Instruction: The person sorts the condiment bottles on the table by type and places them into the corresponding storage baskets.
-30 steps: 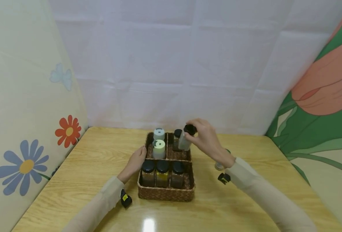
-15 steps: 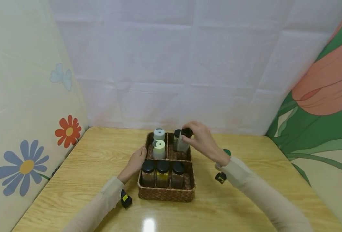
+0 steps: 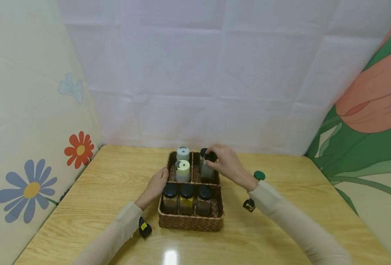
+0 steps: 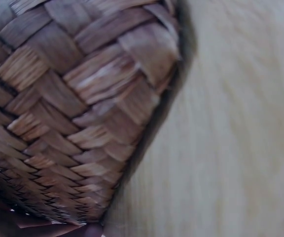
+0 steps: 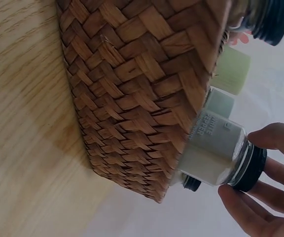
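Observation:
My right hand [image 3: 226, 163] pinches the black lid of a clear spice jar [image 5: 213, 148] with pale powder and a "WHITE PEPPER" label. The jar's lower part is inside the back-right compartment of a woven basket [image 3: 190, 222], hidden by the wall in the right wrist view. Another black-lidded jar [image 3: 203, 151] stands just behind it. My left hand [image 3: 155, 187] rests on the basket's left side, its fingers [image 4: 48, 229] along the outer wall.
Two bottles with pale caps, one yellow-green [image 3: 183, 170] and one bluish [image 3: 183, 152], stand back left in the basket. Three black-lidded jars [image 3: 186, 200] fill most of the front compartment. A green-lidded container [image 3: 259, 176] stands right on the wooden table [image 3: 115, 165].
My right hand has moved left and down, lowering the jar from above the basket's right rim into the back-right compartment and bringing it more upright. The left hand has stayed at the basket's side.

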{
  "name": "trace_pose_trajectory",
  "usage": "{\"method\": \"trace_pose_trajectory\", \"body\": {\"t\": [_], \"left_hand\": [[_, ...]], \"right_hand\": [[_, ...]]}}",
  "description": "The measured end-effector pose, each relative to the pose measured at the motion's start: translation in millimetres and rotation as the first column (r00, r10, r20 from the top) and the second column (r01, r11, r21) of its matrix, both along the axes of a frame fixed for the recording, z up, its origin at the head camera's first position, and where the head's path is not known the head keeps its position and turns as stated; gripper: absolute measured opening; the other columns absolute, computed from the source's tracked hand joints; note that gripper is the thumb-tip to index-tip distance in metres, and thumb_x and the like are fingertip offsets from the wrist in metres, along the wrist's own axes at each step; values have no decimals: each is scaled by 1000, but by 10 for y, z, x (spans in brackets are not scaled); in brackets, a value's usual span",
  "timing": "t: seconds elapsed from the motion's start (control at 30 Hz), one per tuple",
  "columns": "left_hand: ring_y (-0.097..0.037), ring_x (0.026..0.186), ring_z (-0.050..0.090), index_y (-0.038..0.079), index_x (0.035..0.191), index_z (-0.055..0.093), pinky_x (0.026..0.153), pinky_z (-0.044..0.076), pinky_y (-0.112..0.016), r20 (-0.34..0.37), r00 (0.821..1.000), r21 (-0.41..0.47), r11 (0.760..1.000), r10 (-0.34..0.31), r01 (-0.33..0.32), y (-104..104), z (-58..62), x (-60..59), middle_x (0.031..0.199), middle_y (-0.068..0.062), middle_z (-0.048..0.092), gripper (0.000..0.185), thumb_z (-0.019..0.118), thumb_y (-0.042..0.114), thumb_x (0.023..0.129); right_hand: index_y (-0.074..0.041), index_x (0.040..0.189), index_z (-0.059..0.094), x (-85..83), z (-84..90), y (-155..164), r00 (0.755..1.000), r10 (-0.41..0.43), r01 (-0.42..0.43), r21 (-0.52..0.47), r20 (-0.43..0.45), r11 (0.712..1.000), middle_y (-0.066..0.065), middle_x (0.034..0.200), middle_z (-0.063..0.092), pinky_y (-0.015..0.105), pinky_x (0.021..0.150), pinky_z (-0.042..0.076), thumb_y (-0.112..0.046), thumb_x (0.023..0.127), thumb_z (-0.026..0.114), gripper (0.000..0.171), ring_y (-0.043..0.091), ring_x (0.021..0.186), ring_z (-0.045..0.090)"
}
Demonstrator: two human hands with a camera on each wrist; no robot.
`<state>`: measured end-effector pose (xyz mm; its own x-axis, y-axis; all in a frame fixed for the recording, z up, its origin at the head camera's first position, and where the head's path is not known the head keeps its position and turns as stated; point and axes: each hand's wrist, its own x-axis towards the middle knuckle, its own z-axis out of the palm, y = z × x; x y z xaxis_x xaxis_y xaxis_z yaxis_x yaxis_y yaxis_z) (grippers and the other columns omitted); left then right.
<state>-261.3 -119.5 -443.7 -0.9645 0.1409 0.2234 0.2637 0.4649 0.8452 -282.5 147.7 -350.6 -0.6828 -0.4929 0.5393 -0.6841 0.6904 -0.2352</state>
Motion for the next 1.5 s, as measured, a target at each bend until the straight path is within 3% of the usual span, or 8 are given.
{"method": "trace_pose_trajectory", "body": {"t": [0.13,0.57,0.67,0.73,0.97,1.5], "left_hand": [[-42,121,53,-8,109,57,96,43,-56,5,1000,-5,1000,-1,1,4,2,-3,123,-28,58,42,28,21,111],[-43,127,49,-10,122,56,101,41,-57,17,1000,4,1000,3,-3,3,28,19,132,-29,55,43,28,21,111],[-43,123,51,-10,118,56,98,42,-57,20,1000,7,1000,4,-4,6,38,25,127,-29,57,42,28,20,111],[-43,121,52,-10,115,56,97,43,-57,17,1000,9,1000,6,-6,8,40,28,125,-29,57,41,29,20,111],[-45,137,36,-13,144,40,112,31,-55,25,1000,4,1000,-13,13,-3,19,13,147,-31,41,48,28,19,111],[-43,136,38,-10,142,45,111,33,-56,32,999,-1,1000,-9,9,-11,38,32,146,-29,43,48,27,22,111]], "right_hand": [[-1,102,70,-42,-74,-7,1000,-3,3,0,9,1000,15,104,68,46,78,54,-11,82,82,25,31,93,65],[-2,102,71,-123,-240,-20,999,2,-2,6,43,1000,14,102,69,43,73,56,-11,82,82,25,29,88,66],[-3,102,72,-124,-257,-27,999,-6,5,11,50,1000,13,102,67,42,70,56,-12,82,82,24,27,85,65],[-4,101,72,-126,-276,-29,999,-11,10,21,46,1000,12,102,66,40,68,56,-12,83,82,23,26,82,65],[-4,98,72,-112,-293,-52,1000,-2,1,64,13,998,10,100,62,36,65,55,-10,84,81,18,22,79,62],[-3,97,70,-41,-283,-92,999,-8,15,142,-52,990,9,96,60,36,67,55,-10,84,80,18,23,80,61]]}}
